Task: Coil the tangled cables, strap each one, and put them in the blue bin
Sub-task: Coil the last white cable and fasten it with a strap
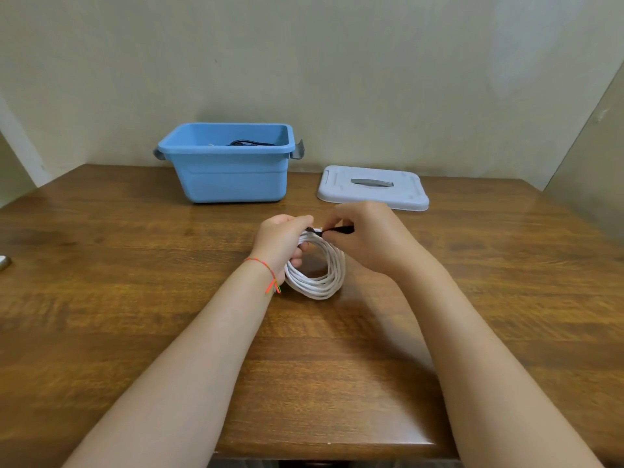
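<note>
A white cable (317, 282) is wound into a coil and stands upright on the wooden table (135, 298). My left hand (283, 241) grips the coil at its upper left side, fingers curled through the loop. My right hand (368, 238) pinches a black strap (334, 230) at the top of the coil, where both hands meet. The blue bin (229, 177) stands open at the back of the table, with a dark cable (250, 142) lying inside it.
The bin's grey lid (371, 189) lies flat to the right of the bin. A small grey object (4, 263) peeks in at the table's left edge. A wall stands close behind the table.
</note>
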`<state>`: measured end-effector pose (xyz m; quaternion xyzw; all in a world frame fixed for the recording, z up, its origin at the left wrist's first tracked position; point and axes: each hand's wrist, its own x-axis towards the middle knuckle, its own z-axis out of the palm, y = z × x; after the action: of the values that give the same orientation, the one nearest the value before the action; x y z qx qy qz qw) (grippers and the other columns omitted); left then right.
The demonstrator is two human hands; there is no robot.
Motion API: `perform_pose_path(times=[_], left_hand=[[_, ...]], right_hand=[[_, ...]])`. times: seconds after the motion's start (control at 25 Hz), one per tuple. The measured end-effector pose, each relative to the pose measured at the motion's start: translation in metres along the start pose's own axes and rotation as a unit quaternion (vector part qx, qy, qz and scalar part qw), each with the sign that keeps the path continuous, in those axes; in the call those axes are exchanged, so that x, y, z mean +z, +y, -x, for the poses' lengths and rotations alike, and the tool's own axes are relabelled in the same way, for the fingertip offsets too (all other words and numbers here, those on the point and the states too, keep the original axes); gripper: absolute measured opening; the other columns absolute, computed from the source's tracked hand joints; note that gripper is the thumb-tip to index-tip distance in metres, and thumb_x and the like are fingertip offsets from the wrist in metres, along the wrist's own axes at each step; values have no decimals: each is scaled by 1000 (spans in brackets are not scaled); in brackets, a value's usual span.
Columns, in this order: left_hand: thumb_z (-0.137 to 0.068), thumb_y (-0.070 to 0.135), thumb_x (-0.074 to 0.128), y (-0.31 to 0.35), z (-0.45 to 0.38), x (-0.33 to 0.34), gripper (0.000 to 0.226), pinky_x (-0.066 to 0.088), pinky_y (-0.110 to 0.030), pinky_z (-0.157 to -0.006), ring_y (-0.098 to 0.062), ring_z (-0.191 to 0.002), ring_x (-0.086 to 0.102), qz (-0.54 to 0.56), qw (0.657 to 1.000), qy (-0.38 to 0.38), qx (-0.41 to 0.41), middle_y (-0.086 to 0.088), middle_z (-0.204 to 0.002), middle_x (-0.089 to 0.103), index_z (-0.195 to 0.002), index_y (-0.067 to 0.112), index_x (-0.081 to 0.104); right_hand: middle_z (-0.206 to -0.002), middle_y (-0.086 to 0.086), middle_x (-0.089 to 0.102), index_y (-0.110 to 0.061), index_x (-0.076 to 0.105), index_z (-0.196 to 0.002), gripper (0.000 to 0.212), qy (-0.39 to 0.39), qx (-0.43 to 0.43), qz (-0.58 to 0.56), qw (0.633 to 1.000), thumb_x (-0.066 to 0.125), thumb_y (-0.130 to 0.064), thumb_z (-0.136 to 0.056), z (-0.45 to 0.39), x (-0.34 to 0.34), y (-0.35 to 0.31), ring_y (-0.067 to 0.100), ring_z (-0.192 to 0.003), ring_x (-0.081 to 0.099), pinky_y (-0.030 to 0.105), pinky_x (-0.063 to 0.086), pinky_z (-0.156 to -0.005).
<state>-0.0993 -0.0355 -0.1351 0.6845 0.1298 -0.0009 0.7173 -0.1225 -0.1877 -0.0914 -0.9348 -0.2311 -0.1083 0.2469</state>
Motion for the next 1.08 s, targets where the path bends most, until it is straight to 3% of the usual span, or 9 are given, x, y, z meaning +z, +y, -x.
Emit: perform_pose_path(times=[0.16, 0.36, 0.56, 0.68, 0.76, 0.92, 1.08], left_hand=[[-95, 20, 60, 2, -1, -1, 13, 34, -22, -42, -12, -44, 38, -3, 999, 32, 4, -7, -64, 53, -101, 9, 63], [-91, 16, 60, 0, 0, 1, 8, 32, -24, -45, -15, -44, 38, -7, 1000, 14, 24, -8, -62, 53, -91, 9, 63], [-89, 15, 60, 0, -1, 0, 12, 30, -23, -43, -16, -43, 36, 1, 1000, -4, 25, -9, -61, 51, -79, 8, 60], [-95, 22, 52, 4, 4, -2, 22, 28, -20, -40, -15, -39, 34, 48, 999, -22, 2, -7, -55, 48, -81, 9, 62], [-97, 24, 45, 5, 6, -3, 27, 27, -20, -40, -15, -37, 34, 66, 997, -41, -9, -7, -53, 46, -83, 8, 62], [-91, 16, 48, 7, 7, -2, 15, 27, -20, -39, -16, -36, 33, 47, 997, -60, 7, -9, -53, 45, -89, 4, 56], [-90, 17, 49, 9, 8, -5, 21, 27, -21, -39, -16, -36, 33, 35, 997, -73, -2, -9, -52, 45, -76, 4, 56]], right_hand=[[-82, -13, 62, -34, 67, -79, 9, -76, 15, 68, 995, 70, -30, -86, 3, -4, -4, 11, -80, 58, 31, 49, -66], [-98, -3, 59, -25, 64, -97, 7, -2, -32, 189, 981, 59, -27, -94, -6, 21, -8, 23, -89, 58, 29, 37, -64], [-91, 2, 50, -14, 50, -99, 22, 73, -74, 211, 972, 62, -31, -92, -6, 31, -8, 24, -78, 52, 32, 30, -59], [-85, 6, 51, -17, 40, -89, 31, 117, -75, 212, 967, 69, -24, -84, -8, 39, -4, 29, -66, 56, 28, 17, -44], [-85, 7, 51, -13, 46, -89, 32, 131, -70, 222, 964, 74, -22, -77, -9, 42, -3, 28, -57, 53, 23, 10, -42], [-85, 7, 54, -10, 56, -93, 39, 139, -52, 256, 955, 82, -25, -68, -10, 42, -1, 22, -50, 47, 20, 5, -43], [-76, 7, 54, -11, 56, -81, 42, 160, -48, 252, 953, 89, -25, -58, -11, 43, -3, 22, -42, 49, 17, 2, -44]])
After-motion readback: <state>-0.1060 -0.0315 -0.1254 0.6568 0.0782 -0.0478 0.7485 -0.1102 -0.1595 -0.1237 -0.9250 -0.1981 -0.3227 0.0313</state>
